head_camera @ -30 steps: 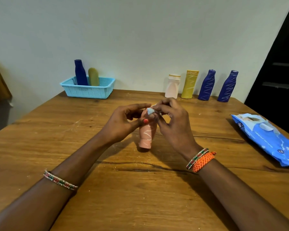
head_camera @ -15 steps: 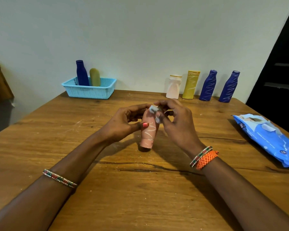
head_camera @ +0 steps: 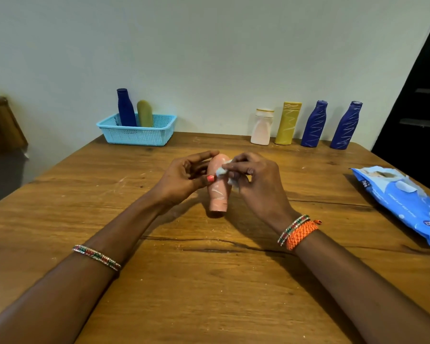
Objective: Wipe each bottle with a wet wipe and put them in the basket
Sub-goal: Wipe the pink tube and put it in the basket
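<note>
Over the middle of the table [head_camera: 209, 294], both hands are working the pink bottle [head_camera: 218, 189]. The left hand [head_camera: 184, 180] grips it from the side, thumb pressed on the front and fingers curled behind, holding it up with the cap end pointing down at the wood. The right hand [head_camera: 256, 184] pinches the wet wipe [head_camera: 221, 171] between thumb and fingertips, pressing it on the bottle's upper body. A moment ago that wipe sat right up at the top end of the bottle; now it has slid a touch down the right flank, and a loose flap hangs lower beside the bottle. The bottle itself has tipped so its cap end swings nearer the person, and more of its rounded top shows clear of the fingers.

At the far left corner, the blue basket [head_camera: 137, 135] holds two bottles upright, a navy bottle [head_camera: 126, 108] and an olive bottle [head_camera: 145, 114] just beside it, same as before. Along the far edge toward the right corner the queue stands unchanged: a white bottle [head_camera: 262, 127], a yellow bottle [head_camera: 287, 124], then two dark blue bottles [head_camera: 314, 125] [head_camera: 346, 126], side by side in a row. At the right edge lies the blue wipes pack [head_camera: 405, 202], flat, flap lifted.
</note>
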